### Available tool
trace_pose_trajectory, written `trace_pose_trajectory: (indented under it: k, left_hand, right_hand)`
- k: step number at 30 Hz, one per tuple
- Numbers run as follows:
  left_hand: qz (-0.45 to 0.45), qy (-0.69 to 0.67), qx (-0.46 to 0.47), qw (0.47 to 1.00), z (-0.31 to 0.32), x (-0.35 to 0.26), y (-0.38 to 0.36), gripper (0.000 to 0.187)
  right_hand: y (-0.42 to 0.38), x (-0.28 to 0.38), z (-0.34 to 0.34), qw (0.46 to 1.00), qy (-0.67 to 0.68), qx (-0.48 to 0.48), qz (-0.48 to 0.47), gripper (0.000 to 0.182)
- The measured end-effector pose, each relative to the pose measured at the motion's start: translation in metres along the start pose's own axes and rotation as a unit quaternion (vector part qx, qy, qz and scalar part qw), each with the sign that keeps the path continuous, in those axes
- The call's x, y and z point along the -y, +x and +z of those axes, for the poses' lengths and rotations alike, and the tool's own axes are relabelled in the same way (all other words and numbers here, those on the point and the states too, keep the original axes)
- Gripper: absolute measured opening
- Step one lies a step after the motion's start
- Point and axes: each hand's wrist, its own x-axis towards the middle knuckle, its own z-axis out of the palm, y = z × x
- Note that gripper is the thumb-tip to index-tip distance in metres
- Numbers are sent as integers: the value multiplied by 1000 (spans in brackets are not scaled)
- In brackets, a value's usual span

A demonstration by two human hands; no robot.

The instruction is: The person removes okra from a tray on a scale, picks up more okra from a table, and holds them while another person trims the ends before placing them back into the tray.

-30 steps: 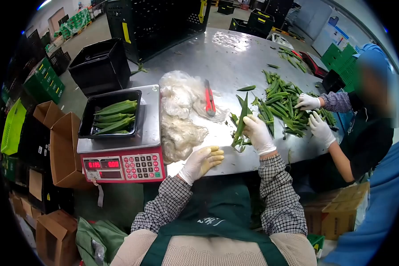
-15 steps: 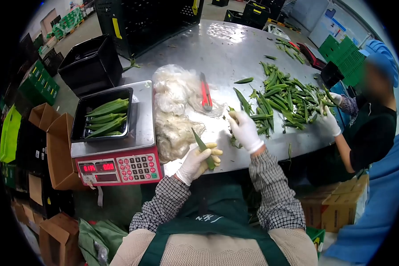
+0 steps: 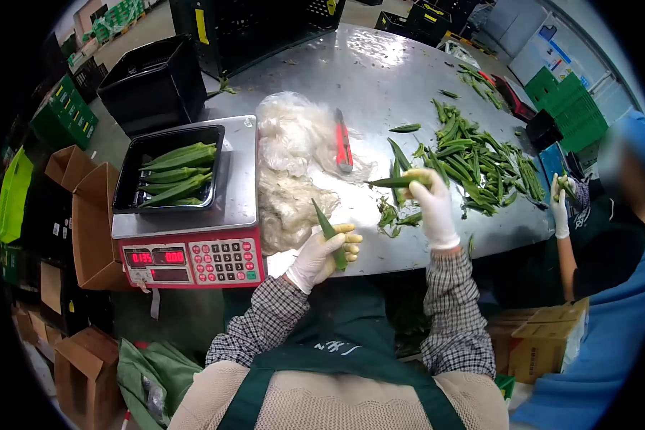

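In a white glove, my left hand is closed around an okra pod with its tip pointing up and left, near the table's front edge. My right hand, gloved too, pinches another okra pod that lies almost level, tip to the left. Beyond that hand a loose pile of okra spreads over the metal table. Several pods lie side by side in a black tray on the red scale, whose display reads 0.135.
Crumpled clear plastic bags lie beside the scale, with a red-handled knife on them. Black crates stand at the back left. A co-worker in a blue cap handles okra at the right. Cardboard boxes sit below.
My right hand has moved right from the table and now has an okra pod in its fingers. My left hand keeps its pod. The co-worker's hands have come closer together, and the view has shifted slightly.
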Motion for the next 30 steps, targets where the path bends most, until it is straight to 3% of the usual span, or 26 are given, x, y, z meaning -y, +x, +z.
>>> trace_pose_trajectory:
  k: [4,7,9,14,19,24,28,30]
  left_hand:
    - [-4,-8,-5,1000,10,-7,-5,49]
    - [-4,-26,1,1000,15,-8,-5,54]
    - [8,-10,11,1000,17,-6,-4,56]
    - [2,-41,25,999,12,-5,-2,47]
    - [43,-23,65,997,14,-4,-1,44]
    - [5,-41,49,998,5,-5,-3,38]
    - [23,-48,11,999,3,1,-1,36]
    - [19,-56,9,998,3,0,-1,36]
  right_hand:
    - [-47,-20,30,987,156,14,48,21]
    - [-75,-51,54,988,153,19,8,22]
    - [-87,-57,65,978,206,13,32,20]
    - [-88,-51,67,957,270,6,102,18]
    - [-92,-54,71,975,185,32,123,17]
    - [-96,-44,65,986,86,82,115,14]
    - [-69,-51,33,998,-55,-33,17,14]
    - [-49,-47,16,978,-196,-70,-28,17]
